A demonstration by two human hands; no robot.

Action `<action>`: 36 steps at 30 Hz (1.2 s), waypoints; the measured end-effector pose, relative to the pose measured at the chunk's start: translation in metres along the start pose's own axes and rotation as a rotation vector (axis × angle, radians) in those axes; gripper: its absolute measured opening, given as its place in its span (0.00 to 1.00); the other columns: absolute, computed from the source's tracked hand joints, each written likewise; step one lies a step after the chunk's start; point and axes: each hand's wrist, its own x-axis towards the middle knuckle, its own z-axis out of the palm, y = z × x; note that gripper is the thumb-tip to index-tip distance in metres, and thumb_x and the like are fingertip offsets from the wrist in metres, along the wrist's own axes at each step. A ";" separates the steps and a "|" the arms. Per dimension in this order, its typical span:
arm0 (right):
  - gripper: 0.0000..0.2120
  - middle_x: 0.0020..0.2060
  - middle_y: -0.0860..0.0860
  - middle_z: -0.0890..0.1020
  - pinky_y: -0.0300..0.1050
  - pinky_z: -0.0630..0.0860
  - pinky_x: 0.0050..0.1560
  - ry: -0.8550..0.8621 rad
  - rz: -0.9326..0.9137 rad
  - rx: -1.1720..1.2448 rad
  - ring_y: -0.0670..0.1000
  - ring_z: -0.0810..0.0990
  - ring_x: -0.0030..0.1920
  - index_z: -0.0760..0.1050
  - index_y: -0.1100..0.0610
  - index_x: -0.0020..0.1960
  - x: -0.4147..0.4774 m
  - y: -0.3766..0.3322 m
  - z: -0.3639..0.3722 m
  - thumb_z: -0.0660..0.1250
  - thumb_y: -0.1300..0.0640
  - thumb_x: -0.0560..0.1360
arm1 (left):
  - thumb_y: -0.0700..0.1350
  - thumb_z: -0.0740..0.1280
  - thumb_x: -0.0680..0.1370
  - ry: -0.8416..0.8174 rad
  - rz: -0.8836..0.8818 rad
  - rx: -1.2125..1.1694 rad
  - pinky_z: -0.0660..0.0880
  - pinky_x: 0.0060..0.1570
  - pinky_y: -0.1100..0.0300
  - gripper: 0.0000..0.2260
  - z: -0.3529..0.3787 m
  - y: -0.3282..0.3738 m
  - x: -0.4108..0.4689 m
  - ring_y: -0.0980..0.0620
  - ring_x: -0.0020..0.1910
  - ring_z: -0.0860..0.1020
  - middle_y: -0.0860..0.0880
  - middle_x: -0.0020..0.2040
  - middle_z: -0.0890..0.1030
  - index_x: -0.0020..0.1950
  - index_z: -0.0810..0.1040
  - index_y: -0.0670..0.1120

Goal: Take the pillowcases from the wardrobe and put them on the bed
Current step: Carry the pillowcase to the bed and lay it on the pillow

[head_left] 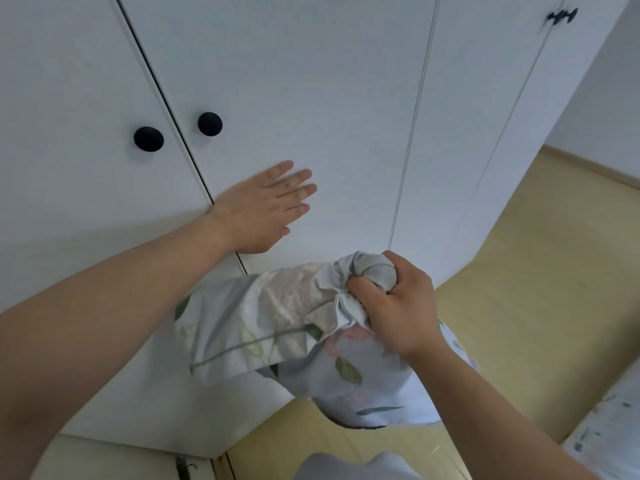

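pillowcases [277, 327] are out, bunched in the clenched right hand [398, 306]; left hand [263, 209], fingers spread and empty, lies flat against the wardrobe door [294, 98]. carrying them to the bed remains.

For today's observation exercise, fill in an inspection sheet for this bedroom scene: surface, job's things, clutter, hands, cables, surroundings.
Surface: white wardrobe doors, shut, with two round black knobs.
Job's things: floral pillowcases, bunched and hanging in front of the doors.
Clutter: nothing seen.
Hands: left hand flat and open against a door; right hand fisted round the pillowcases' gathered top.
Cables: nothing seen.
Surroundings: yellowish wooden floor; patterned fabric edge at lower right, possibly the bed; a dark handle at upper right.
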 end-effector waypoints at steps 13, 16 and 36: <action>0.07 0.32 0.57 0.80 0.55 0.76 0.35 0.246 0.171 0.055 0.49 0.74 0.32 0.77 0.60 0.38 0.000 0.040 -0.075 0.73 0.57 0.69 | 0.63 0.49 0.83 -0.316 -0.032 -1.196 0.72 0.50 0.53 0.24 -0.075 0.065 0.043 0.48 0.49 0.79 0.51 0.46 0.82 0.47 0.79 0.52; 0.05 0.36 0.59 0.82 0.53 0.77 0.36 0.349 0.256 0.121 0.48 0.76 0.34 0.80 0.61 0.42 -0.010 0.051 -0.095 0.72 0.59 0.70 | 0.69 0.43 0.80 -0.529 -0.045 -1.308 0.68 0.65 0.52 0.34 -0.078 0.086 0.077 0.45 0.65 0.76 0.47 0.66 0.80 0.62 0.82 0.52; 0.05 0.40 0.56 0.84 0.64 0.82 0.55 1.057 0.721 0.455 0.59 0.83 0.47 0.81 0.52 0.40 -0.047 0.169 -0.296 0.66 0.53 0.69 | 0.42 0.70 0.64 -0.860 -0.332 -1.928 0.72 0.41 0.51 0.09 -0.223 0.253 0.348 0.45 0.42 0.79 0.42 0.42 0.82 0.43 0.79 0.46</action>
